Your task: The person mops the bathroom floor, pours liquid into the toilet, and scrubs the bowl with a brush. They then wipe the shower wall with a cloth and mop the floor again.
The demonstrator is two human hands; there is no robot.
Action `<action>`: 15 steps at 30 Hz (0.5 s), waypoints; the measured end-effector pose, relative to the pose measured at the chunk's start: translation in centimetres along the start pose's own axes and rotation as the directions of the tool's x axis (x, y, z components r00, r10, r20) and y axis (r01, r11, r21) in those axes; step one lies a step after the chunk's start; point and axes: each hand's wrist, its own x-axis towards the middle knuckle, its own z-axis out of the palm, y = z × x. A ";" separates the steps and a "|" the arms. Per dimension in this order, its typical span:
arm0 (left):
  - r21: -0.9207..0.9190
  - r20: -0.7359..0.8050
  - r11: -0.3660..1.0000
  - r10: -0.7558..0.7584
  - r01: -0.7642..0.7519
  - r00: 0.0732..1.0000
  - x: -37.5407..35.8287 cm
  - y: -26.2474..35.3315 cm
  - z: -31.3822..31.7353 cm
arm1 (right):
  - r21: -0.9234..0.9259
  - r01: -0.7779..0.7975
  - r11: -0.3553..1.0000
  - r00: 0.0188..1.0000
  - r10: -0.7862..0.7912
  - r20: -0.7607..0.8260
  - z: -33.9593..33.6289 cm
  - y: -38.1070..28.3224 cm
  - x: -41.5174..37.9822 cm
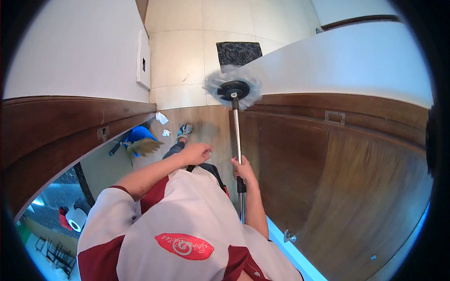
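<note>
My right hand (243, 168) is wrapped round the metal pole of a mop (237, 136). The mop's round black head (234, 90), with a fringe of pale strands, is at the far end of the pole, near the wall's edge and just below a dark patterned mat (239, 53). My left hand (198, 152) is held in front of my body, left of the pole and apart from it, with its fingers curled; whether anything small is in them is hidden.
Wooden doors with metal latches stand on the left and right (293, 154). A blue dustpan (141, 134) and a broom (144, 146) lie at the left, near crumpled white paper (161, 118) and a smaller scrap (166, 133). Pale tiles (178, 56) lie ahead.
</note>
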 end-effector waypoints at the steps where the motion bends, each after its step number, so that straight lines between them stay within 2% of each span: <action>1: 0.033 -0.011 0.999 0.039 -0.039 0.999 -0.2 1.1 -0.2 | 0.131 -0.022 0.991 0.991 0.004 0.134 0.1 -0.3 -0.2; 2: 0.065 -0.010 0.994 0.084 -0.084 0.996 -0.7 1.9 -0.3 | 0.264 -0.060 0.963 0.966 -0.010 0.257 0.0 -0.4 -1.1; 3: 0.037 0.019 0.998 0.054 -0.055 0.998 -1.4 2.6 0.3 | 0.393 -0.115 0.912 0.932 -0.037 0.359 -0.1 0.5 -2.8; 4: 0.014 0.036 1.000 0.025 -0.026 0.999 -1.1 3.4 0.1 | 0.358 -0.135 0.924 0.937 0.002 0.349 0.1 1.9 -1.5; 5: 0.005 0.051 1.000 0.000 0.000 0.999 -1.1 3.6 0.0 | 0.208 -0.067 0.976 0.975 0.019 0.222 0.9 4.4 -0.3; 7: 0.123 0.137 0.990 0.045 -0.062 0.990 -2.5 3.5 1.2 | -0.123 -0.013 0.992 0.999 0.009 -0.034 3.2 9.4 0.3; 8: 0.183 0.158 0.979 0.062 -0.091 0.985 -2.5 3.3 1.4 | 0.210 -0.082 0.974 0.990 0.056 0.126 2.8 10.2 -1.8; 11: 0.285 0.343 0.958 -0.065 -0.038 0.937 -5.5 1.7 5.5 | 0.584 -0.235 0.777 0.954 0.070 0.291 3.7 16.8 -6.9; 12: 0.354 0.397 0.914 0.046 -0.199 0.917 -6.3 0.5 7.2 | 0.522 -0.199 0.830 0.963 0.067 0.260 4.6 18.6 -7.9; 13: 0.296 0.460 0.924 0.082 -0.240 0.884 -7.5 0.3 8.5 | 0.328 -0.083 0.941 0.996 0.063 0.070 6.8 22.8 -8.6; 14: 0.289 0.503 0.917 0.098 -0.274 0.859 -8.8 0.8 9.6 | 0.094 -0.020 0.995 0.993 0.030 -0.115 9.3 28.1 -7.9; 15: 0.281 0.536 0.908 0.121 -0.312 0.835 -9.4 1.5 10.5 | -0.162 -0.004 0.987 0.957 -0.043 -0.288 10.9 31.7 -7.9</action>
